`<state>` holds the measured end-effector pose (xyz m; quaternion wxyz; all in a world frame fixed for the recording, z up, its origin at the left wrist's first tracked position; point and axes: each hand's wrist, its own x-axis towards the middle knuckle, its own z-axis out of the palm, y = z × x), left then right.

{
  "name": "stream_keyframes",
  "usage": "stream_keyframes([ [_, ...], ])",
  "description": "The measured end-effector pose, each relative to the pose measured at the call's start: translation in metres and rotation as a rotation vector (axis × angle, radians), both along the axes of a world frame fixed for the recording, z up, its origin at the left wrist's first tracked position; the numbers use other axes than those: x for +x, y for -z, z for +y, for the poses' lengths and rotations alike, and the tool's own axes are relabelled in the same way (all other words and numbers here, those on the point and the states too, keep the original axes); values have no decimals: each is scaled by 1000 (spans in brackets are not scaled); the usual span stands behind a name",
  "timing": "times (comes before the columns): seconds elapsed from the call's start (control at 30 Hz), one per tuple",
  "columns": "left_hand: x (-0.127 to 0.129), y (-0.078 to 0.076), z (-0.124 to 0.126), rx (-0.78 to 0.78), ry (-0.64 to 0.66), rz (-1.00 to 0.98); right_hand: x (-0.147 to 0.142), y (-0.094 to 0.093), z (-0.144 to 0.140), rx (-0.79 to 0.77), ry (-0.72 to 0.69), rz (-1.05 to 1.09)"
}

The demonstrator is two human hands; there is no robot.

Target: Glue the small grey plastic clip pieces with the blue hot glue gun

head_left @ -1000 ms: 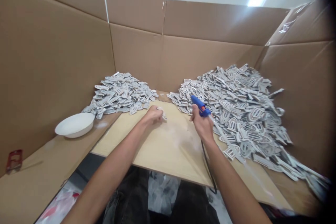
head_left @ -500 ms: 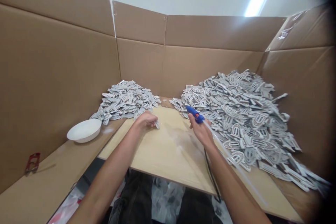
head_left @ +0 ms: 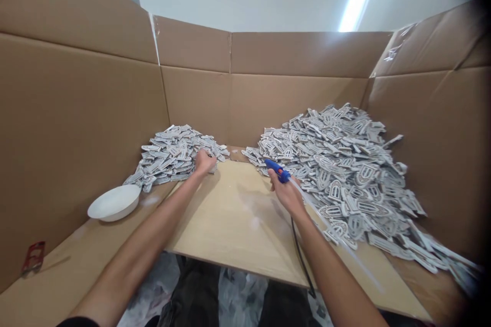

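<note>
- Two heaps of flat grey-white cut-out pieces against the far cardboard walls: smaller left heap [head_left: 174,153], much larger right heap [head_left: 345,173] spilling down the right side toward the near edge.
- Between the heaps, a pale wooden board [head_left: 230,225], bare in the middle, with faint whitish smears on its surface.
- Left hand [head_left: 203,162] stretched far forward, resting on the near right edge of the left heap, fingers curled down onto the pieces; cannot tell whether any single piece is pinched inside the hand.
- Right hand [head_left: 286,191] closed around a blue glue gun [head_left: 276,169], nozzle aimed far and left, held just above the board at the left foot of the right heap.
- Clear glue stick [head_left: 326,222] jutting from the rear of the gun, running near and right along the forearm over the edge of the right heap.
- Black cord [head_left: 299,253] dropping from under the right wrist, across the board and off its near edge.
- White shallow bowl [head_left: 114,203] on the brown surface left of the board, just near the left heap, apart from both hands.
- Small red object [head_left: 32,258] at the near left, standing against the cardboard wall [head_left: 76,112], too blurred to name.
- Tall cardboard walls on left, far and right sides, enclosing everything.
</note>
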<state>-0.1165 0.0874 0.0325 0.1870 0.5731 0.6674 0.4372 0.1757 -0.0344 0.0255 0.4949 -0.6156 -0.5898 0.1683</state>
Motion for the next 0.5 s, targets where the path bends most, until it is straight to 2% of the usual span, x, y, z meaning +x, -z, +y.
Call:
stream_keyframes([
  [0.07,16,27,-15,-38,-66,78,-1,-1,-1,-23,-10,17],
  [0.17,37,49,-34,-84,63,214,-1,-1,-1,-47,-7,25],
  [0.3,55,49,-50,-40,252,322,5,3,6,-27,47,7],
  [0.5,67,44,-58,-30,437,362,25,11,18,-29,116,-98],
])
